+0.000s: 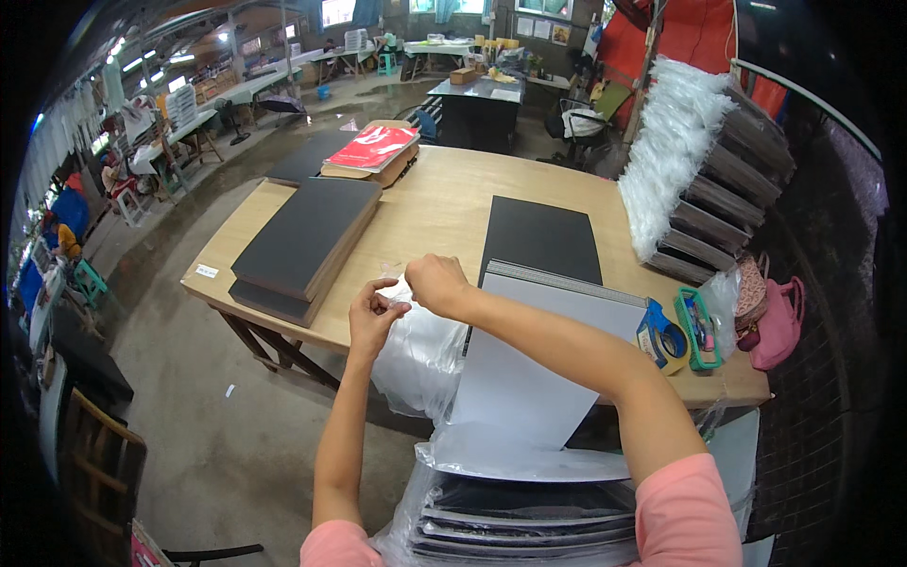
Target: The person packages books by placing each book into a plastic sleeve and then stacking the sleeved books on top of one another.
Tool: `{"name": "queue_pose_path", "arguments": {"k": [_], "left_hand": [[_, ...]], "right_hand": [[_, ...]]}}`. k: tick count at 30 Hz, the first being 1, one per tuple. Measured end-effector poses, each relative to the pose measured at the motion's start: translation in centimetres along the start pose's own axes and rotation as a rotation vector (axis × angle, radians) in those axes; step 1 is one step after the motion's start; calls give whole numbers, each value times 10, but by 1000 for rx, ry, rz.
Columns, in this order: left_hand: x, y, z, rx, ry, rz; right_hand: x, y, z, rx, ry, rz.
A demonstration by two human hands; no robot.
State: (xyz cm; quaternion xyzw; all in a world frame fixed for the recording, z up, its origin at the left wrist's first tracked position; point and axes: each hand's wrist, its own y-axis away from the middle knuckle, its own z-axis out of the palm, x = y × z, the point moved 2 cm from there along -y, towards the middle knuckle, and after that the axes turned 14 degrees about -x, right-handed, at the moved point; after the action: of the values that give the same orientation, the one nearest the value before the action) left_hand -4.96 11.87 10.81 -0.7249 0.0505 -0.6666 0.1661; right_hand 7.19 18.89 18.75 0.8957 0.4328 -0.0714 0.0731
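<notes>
Both of my hands are closed at the near edge of the wooden table, at the top of a clear plastic bag (pixel 416 354) that hangs over the edge. A pinch of its film is between the fingers of my left hand (pixel 375 317). Just right of it, my right hand (pixel 437 283) is curled on the same plastic, its fingertips partly hidden. Under my right forearm lies a white sheet (pixel 529 364) with a stack of thin boards showing along its far edge. A black sheet (pixel 540 236) lies flat beyond it.
Dark board stacks (pixel 307 231) and a red-covered book (pixel 373 148) are on the left. Blue tape (pixel 661 338), a green pen tray (pixel 697 326) and a pink bag (pixel 779 326) sit at right. Plastic-wrapped stacks (pixel 675 151) rise behind them; more bagged black sheets (pixel 529 520) are near my body.
</notes>
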Motion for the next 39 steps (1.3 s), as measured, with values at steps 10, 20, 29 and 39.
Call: {"name": "queue_pose_path", "arguments": {"k": [10, 20, 29, 39], "left_hand": [[-44, 19, 18, -980, 169, -462], [93, 99, -9, -446, 620, -85], [141, 58, 91, -1184, 568, -42], [103, 57, 108, -1209, 686, -38]], "right_hand": [[26, -10, 35, -170, -124, -191], [48, 191, -39, -602, -1414, -943], [88, 273, -8, -222, -1181, -1374], [53, 337, 12, 269, -1684, -497]]}}
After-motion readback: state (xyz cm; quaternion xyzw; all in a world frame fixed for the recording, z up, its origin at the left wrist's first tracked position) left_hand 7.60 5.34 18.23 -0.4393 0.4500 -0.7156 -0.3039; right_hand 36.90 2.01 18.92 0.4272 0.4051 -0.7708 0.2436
